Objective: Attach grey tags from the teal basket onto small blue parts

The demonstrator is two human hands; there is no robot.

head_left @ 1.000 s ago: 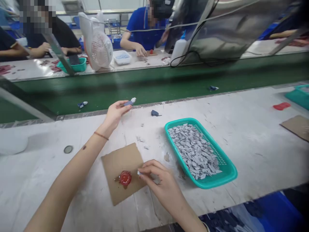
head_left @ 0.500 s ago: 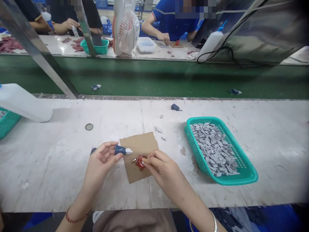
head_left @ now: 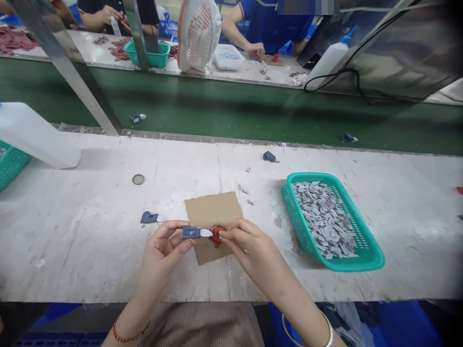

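My left hand (head_left: 168,246) pinches a dark blue plastic part (head_left: 190,233) with a white tip, held level above a cardboard piece (head_left: 213,207). Close to that tip, my right hand (head_left: 249,241) has its thumb and fingers pressed together on a small pale piece (head_left: 221,233), mostly hidden by the fingertips. Beneath them lies a small red round dish (head_left: 216,236), wet and shiny, on the cardboard, partly covered by my right fingers. Another blue part with a white tip (head_left: 149,218) rests on the table left of the cardboard.
At right stands a green basket (head_left: 289,212) full of small grey-white pieces. A bottle cap (head_left: 138,179), a blue part (head_left: 269,156) and a white bottle (head_left: 47,140) are on the table. Beyond the green belt (head_left: 231,111), co-workers' hands work near a fan (head_left: 198,36).
My left hand has moved right with the blue part, bringing its white tip close to my right fingertips. My right fingers have risen slightly from the red dish. The camera view has shifted.
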